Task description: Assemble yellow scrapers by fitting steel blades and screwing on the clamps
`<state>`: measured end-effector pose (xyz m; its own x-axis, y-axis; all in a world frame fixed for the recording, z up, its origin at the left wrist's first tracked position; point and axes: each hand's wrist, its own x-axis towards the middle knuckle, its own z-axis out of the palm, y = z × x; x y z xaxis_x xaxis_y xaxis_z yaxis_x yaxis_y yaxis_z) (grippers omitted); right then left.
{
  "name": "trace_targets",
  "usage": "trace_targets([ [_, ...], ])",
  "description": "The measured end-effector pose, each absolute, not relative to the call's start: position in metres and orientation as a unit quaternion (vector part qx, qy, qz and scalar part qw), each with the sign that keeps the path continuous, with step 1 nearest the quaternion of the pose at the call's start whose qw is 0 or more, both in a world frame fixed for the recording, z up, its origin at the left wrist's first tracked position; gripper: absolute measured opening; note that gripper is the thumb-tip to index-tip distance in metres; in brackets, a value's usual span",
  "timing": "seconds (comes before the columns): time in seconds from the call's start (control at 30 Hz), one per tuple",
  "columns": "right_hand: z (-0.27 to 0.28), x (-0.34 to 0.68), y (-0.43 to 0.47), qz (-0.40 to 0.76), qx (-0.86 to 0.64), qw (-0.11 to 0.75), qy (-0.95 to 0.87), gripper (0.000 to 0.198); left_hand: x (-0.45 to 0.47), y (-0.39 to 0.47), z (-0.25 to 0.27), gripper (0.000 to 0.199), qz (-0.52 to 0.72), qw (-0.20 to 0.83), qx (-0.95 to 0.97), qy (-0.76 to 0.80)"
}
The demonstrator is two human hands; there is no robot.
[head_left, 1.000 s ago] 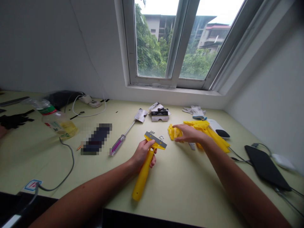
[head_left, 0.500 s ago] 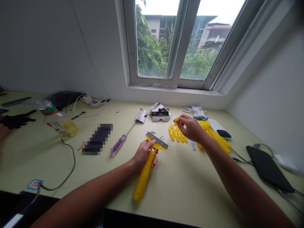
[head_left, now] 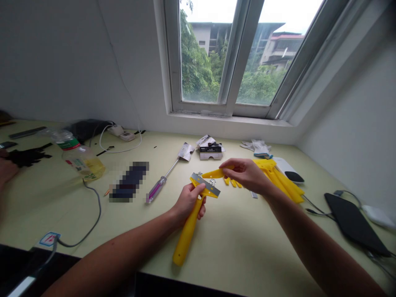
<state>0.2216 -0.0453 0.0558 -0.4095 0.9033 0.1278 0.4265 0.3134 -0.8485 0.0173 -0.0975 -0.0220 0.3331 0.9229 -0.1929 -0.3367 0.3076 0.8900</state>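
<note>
A yellow scraper (head_left: pixel 187 239) is gripped near its head by my left hand (head_left: pixel 187 201), the thumb pressing on the grey blade (head_left: pixel 211 188) laid across it. My right hand (head_left: pixel 244 171) pinches one end of a flat, pointed yellow plastic piece (head_left: pixel 213 174) just above the far side of the blade. Whether the piece touches the blade I cannot tell. Small metal nuts or screws (head_left: pixel 212 181) lie on the table behind the scraper head. More yellow plastic pieces (head_left: pixel 232 182) and a loose blade (head_left: pixel 254 194) are partly hidden beneath my right hand.
Yellow scraper handles (head_left: pixel 283 181) lie to the right, near a black power bank-like slab (head_left: pixel 352 222). On the left are a screwdriver (head_left: pixel 156 189), a blurred-out dark object (head_left: pixel 130 183) and a bottle (head_left: pixel 82 159). Small boxes (head_left: pixel 210 152) and gloves (head_left: pixel 258 147) sit towards the window. Another person's hand (head_left: pixel 8 169) shows at far left.
My right hand has brought the yellow plastic piece leftward, from above the row of pieces to the scraper head. My left hand keeps its hold on the scraper.
</note>
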Motion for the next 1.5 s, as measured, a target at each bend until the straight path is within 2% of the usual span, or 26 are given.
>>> trace_targets([
  [0.17, 0.054, 0.216, -0.047, 0.435, -0.434, 0.308, -0.726, 0.02, 0.016, -0.096, -0.025, 0.034, 0.437, 0.72, 0.389, 0.374],
  [0.3, 0.055, 0.212, -0.051, 0.469, -0.402, 0.285, -0.733, 0.035, 0.015, -0.096, -0.026, 0.031, 0.436, 0.723, 0.395, 0.363],
  [0.43, 0.053, 0.208, -0.053, 0.436, -0.43, 0.284, -0.737, 0.021, 0.015, -0.097, -0.025, 0.026, 0.436, 0.726, 0.4, 0.351],
  [0.6, 0.052, 0.199, -0.061, 0.417, -0.454, 0.271, -0.739, 0.021, 0.016, -0.099, -0.025, 0.021, 0.441, 0.72, 0.418, 0.335],
  [0.77, 0.052, 0.19, -0.069, 0.349, -0.483, 0.256, -0.761, 0.024, 0.016, -0.101, -0.024, 0.021, 0.44, 0.718, 0.433, 0.322],
  [1.03, 0.045, 0.186, -0.069, 0.336, -0.483, 0.234, -0.774, 0.021, 0.017, -0.103, -0.023, 0.022, 0.439, 0.72, 0.437, 0.312],
  [1.33, 0.038, 0.186, -0.068, 0.213, -0.472, 0.251, -0.818, 0.016, 0.023, -0.104, -0.023, 0.038, 0.453, 0.698, 0.44, 0.339],
  [1.5, 0.035, 0.187, -0.064, 0.211, -0.487, 0.264, -0.805, 0.028, 0.023, -0.105, -0.019, 0.039, 0.452, 0.697, 0.432, 0.352],
])
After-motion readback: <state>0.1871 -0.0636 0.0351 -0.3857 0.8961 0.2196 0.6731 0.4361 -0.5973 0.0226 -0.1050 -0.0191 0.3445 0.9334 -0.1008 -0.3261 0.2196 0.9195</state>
